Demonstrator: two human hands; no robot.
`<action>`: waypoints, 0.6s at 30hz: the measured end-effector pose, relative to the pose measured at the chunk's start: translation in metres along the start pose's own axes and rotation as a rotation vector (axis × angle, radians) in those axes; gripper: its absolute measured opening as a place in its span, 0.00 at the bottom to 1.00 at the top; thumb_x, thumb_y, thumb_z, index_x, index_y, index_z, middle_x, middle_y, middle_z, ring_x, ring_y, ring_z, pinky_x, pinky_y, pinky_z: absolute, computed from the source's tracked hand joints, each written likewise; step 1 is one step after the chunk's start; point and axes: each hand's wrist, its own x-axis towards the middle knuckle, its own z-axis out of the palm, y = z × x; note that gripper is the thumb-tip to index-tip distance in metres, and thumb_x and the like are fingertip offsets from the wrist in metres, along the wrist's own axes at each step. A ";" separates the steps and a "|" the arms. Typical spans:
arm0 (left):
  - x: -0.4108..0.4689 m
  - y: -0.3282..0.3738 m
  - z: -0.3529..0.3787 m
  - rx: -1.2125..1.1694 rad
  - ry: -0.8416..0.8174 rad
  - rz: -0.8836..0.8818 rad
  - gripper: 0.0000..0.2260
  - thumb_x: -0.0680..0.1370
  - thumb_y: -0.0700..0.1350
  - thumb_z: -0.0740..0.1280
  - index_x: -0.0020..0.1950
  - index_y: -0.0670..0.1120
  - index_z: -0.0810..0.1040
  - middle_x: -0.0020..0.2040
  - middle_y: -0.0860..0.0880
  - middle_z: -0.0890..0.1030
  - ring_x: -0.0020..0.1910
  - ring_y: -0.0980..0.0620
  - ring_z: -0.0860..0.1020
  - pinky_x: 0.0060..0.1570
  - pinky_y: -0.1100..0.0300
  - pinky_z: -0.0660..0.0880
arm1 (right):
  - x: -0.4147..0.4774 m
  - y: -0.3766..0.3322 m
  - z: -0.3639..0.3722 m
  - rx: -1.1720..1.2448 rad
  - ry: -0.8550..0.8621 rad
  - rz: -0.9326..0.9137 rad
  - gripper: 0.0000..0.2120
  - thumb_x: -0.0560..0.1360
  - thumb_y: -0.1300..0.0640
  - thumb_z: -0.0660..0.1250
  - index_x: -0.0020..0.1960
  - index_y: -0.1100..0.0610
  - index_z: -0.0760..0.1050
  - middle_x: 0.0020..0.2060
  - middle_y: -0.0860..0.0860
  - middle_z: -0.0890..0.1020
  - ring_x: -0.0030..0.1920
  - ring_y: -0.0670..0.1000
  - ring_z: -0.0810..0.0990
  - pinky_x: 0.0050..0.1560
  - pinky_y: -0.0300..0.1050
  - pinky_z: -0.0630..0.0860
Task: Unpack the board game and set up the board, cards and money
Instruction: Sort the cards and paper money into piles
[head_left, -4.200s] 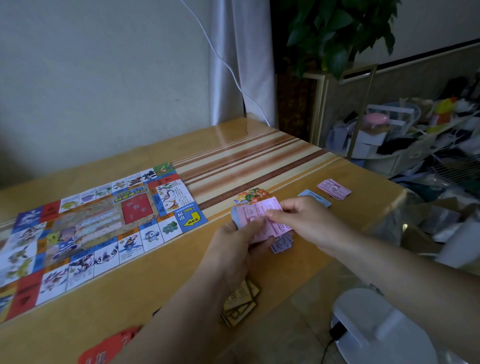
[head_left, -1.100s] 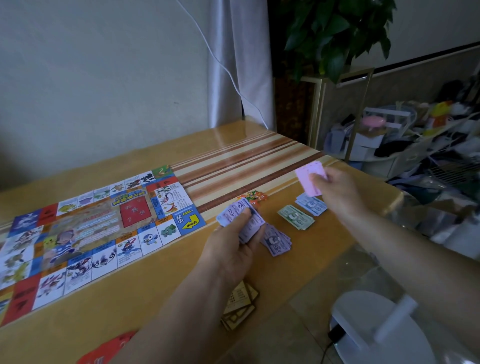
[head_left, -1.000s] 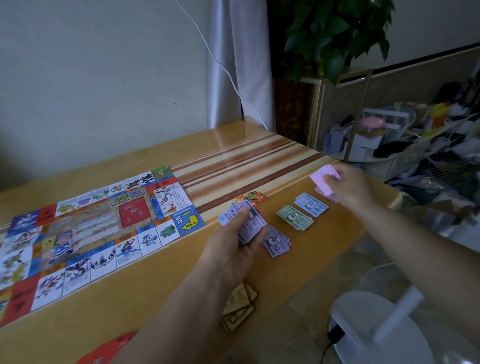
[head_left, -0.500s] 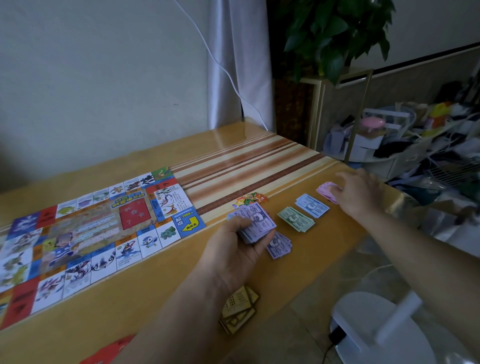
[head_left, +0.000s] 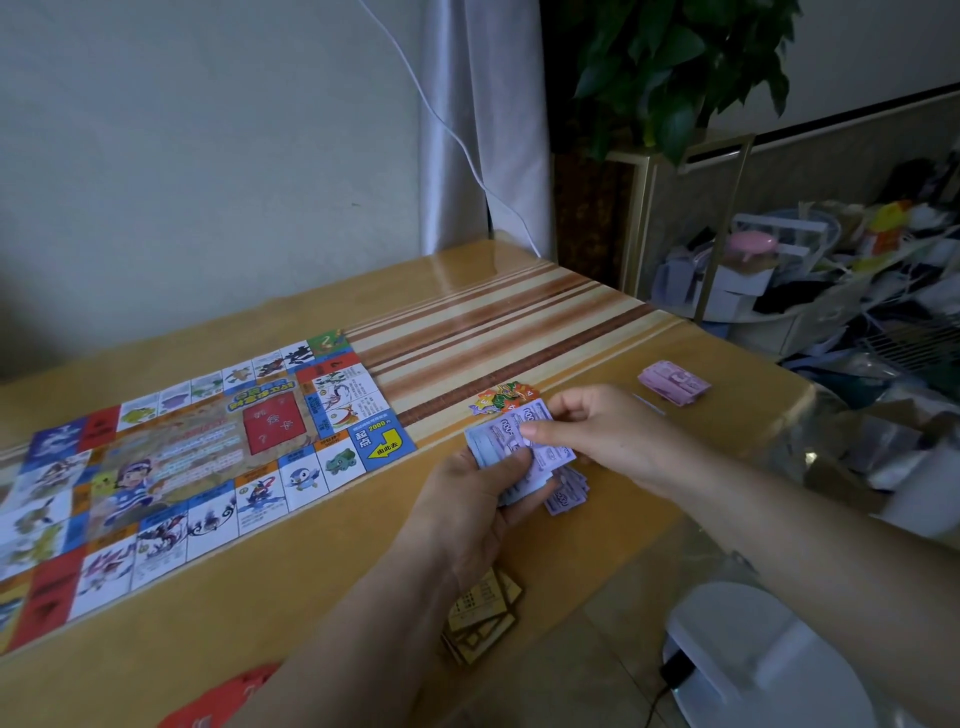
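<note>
Near the table's (head_left: 597, 561) right edge, the left hand (head_left: 467, 512) grips the purple notes (head_left: 511, 449) while the right hand (head_left: 602, 434) pinches the top one, probably to sort it.

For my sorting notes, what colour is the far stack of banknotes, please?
The far stack of paper banknotes is pink; head view.

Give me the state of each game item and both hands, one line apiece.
game board: unfolded, flat on the table.
purple bills: fanned stack, held above the table.
left hand: grips the purple bills.
right hand: pinches the top of the purple bills.
pink bills: stacked on the table, untouched.
brown cards: loose pile at the table's near edge, partly hidden.
</note>
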 end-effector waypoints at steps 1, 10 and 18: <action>-0.001 0.000 -0.001 0.028 0.017 0.006 0.07 0.78 0.34 0.63 0.53 0.39 0.78 0.43 0.44 0.85 0.40 0.51 0.84 0.35 0.63 0.80 | 0.000 0.001 0.001 0.005 0.003 0.000 0.12 0.71 0.49 0.72 0.45 0.59 0.81 0.44 0.58 0.84 0.40 0.49 0.80 0.45 0.45 0.73; -0.004 0.000 -0.004 -0.016 0.080 -0.027 0.06 0.76 0.36 0.65 0.52 0.39 0.78 0.40 0.44 0.84 0.37 0.52 0.83 0.34 0.62 0.81 | -0.007 0.006 0.011 0.028 0.091 -0.012 0.04 0.74 0.52 0.70 0.44 0.51 0.82 0.40 0.49 0.85 0.43 0.48 0.84 0.53 0.51 0.79; -0.005 0.009 -0.016 -0.171 0.198 0.012 0.06 0.78 0.33 0.62 0.54 0.37 0.74 0.43 0.41 0.84 0.38 0.50 0.84 0.32 0.60 0.81 | 0.000 0.012 0.001 0.035 0.187 -0.011 0.04 0.74 0.58 0.70 0.41 0.52 0.78 0.38 0.47 0.84 0.38 0.41 0.81 0.38 0.29 0.75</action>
